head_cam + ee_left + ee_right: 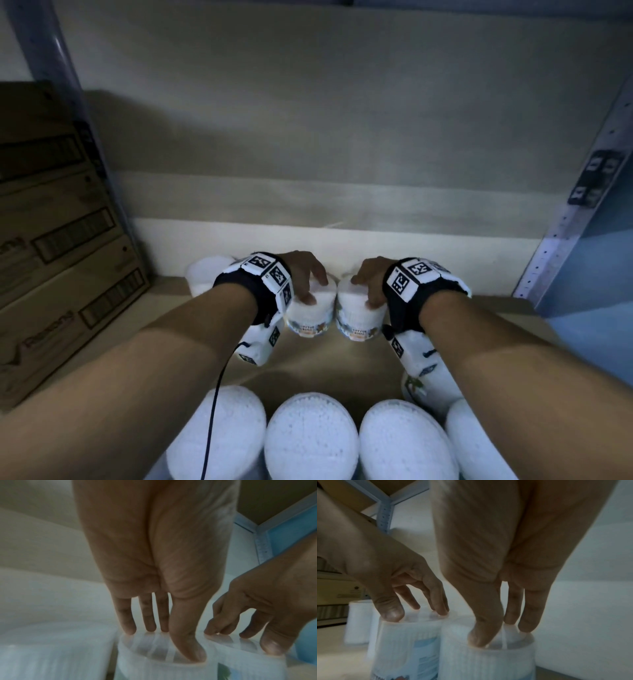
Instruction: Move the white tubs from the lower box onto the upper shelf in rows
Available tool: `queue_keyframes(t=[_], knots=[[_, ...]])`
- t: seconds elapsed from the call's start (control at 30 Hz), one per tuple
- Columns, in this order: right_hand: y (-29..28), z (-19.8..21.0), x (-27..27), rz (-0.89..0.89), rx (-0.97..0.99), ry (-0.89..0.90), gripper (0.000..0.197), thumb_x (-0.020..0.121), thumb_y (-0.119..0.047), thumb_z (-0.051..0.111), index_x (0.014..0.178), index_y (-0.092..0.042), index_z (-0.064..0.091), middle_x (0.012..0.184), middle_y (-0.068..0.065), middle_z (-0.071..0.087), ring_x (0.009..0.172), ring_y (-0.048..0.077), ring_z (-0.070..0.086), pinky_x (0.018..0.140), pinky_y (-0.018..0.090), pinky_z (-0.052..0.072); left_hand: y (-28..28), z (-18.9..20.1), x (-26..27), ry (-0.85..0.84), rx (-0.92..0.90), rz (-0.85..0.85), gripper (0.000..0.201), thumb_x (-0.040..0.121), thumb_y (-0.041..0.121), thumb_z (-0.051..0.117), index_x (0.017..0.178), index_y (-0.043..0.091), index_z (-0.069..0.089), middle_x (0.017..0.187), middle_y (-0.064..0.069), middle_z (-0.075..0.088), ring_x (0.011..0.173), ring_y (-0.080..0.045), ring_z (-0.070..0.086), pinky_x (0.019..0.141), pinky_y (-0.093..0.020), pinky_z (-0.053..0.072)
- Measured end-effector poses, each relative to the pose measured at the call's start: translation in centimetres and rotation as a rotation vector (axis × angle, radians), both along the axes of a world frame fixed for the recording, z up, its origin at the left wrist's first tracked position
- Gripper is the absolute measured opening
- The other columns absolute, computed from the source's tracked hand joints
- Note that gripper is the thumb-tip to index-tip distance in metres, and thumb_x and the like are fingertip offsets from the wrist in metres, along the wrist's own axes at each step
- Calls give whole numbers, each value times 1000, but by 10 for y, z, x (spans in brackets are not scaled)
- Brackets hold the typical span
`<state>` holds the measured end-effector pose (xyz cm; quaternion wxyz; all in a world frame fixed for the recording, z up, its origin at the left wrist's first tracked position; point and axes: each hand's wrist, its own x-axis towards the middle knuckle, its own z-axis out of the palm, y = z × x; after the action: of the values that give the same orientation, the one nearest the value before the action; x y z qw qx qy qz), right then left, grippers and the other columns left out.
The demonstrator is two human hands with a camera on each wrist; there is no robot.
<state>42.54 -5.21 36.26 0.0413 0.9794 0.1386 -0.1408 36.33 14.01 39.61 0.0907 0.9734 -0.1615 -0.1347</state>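
Two tubs are gripped from above, side by side on the shelf [342,370]: the left tub [310,315] by the left hand [301,277], the right tub [359,317] by the right hand [371,281]. One more tub [202,277] is seen at the back left; several tubs [311,438] in the foreground appear still to be moved.

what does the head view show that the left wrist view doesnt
Only the head view shows the row of white tubs nearest the camera, the stacked cardboard boxes at left and a tub behind the left wrist. Only the left wrist view shows the left fingertips on the lid rim from close up. Both show the left hand and right hand each gripping a tub top, the two tubs side by side.
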Motion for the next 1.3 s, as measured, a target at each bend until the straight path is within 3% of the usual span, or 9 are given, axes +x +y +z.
queue_keyframes(t=[0.13, 0.2, 0.4, 0.63, 0.77, 0.87, 1.0, 1.17, 1.3], knots=[[-5, -32, 11, -17, -31, 34, 84, 29, -54, 64, 109, -29, 52, 114, 0, 62, 98, 29, 67, 81, 42, 57, -6, 3, -26, -21, 86, -65, 58, 83, 20, 72, 136, 15, 50, 145, -7, 41, 133, -25, 42, 104, -29, 37], [-5, -41, 9, -28, -58, 22, 92, 27, -58, 63, 113, -28, 51, 112, 1, 64, 92, 28, 68, 77, 42, 58, -7, 4, -38, -26, 78, -74, 58, 82, 18, 73, 136, 13, 51, 144, -8, 44, 131, -25, 44, 104, -28, 37], [7, 4, -77, 30, -103, -21, 89, 43, -51, 71, 126, -24, 53, 123, 2, 62, 107, 24, 64, 90, 32, 53, -7, 6, -72, 15, 60, -97, 63, 79, 19, 74, 137, 12, 48, 139, -8, 50, 127, -27, 49, 102, -31, 39], [7, 7, -116, -1, -80, -31, 65, 52, -40, 59, 116, -25, 55, 116, 4, 64, 99, 26, 65, 82, 33, 53, -9, 8, -104, -3, 48, -160, 54, 81, 13, 73, 129, 4, 51, 137, -13, 49, 124, -28, 49, 97, -29, 42], [-5, -22, -101, 4, -82, -34, 84, 41, -53, 74, 119, -32, 48, 122, -3, 60, 106, 22, 63, 89, 35, 52, -7, 4, -117, -10, 22, -168, 54, 80, 16, 74, 128, 5, 53, 137, -12, 49, 124, -27, 48, 99, -29, 40], [-12, -43, -87, 15, -61, 28, 84, 52, -51, 78, 128, -32, 47, 128, -5, 58, 112, 18, 60, 94, 31, 48, -9, 4, -125, -35, 13, -175, 51, 81, 15, 73, 128, 6, 55, 136, -11, 51, 123, -26, 49, 91, -23, 39], [-6, -9, -131, 17, -75, 28, 74, 48, -47, 77, 115, -31, 51, 104, -8, 60, 95, 17, 63, 78, 28, 50, -10, 4, -132, -38, 1, -174, 50, 81, 16, 73, 127, 8, 57, 134, -11, 52, 122, -25, 51, 85, -21, 38], [-19, -8, -147, 57, 16, 22, 87, 57, -49, 78, 133, -41, 34, 141, -14, 44, 122, 15, 54, 95, 27, 46, -5, 5, -135, 19, -62, -124, 41, 85, 21, 66, 125, 16, 60, 134, -4, 54, 122, -21, 52, 87, -19, 37], [-13, 25, -161, 32, 101, 19, 56, 86, -23, 60, 139, -21, 44, 140, -1, 50, 124, 22, 53, 95, 23, 43, 12, 18, -131, -2, -112, -58, 45, 84, 8, 62, 128, 17, 58, 132, -3, 57, 118, -19, 55, 89, -21, 43]])
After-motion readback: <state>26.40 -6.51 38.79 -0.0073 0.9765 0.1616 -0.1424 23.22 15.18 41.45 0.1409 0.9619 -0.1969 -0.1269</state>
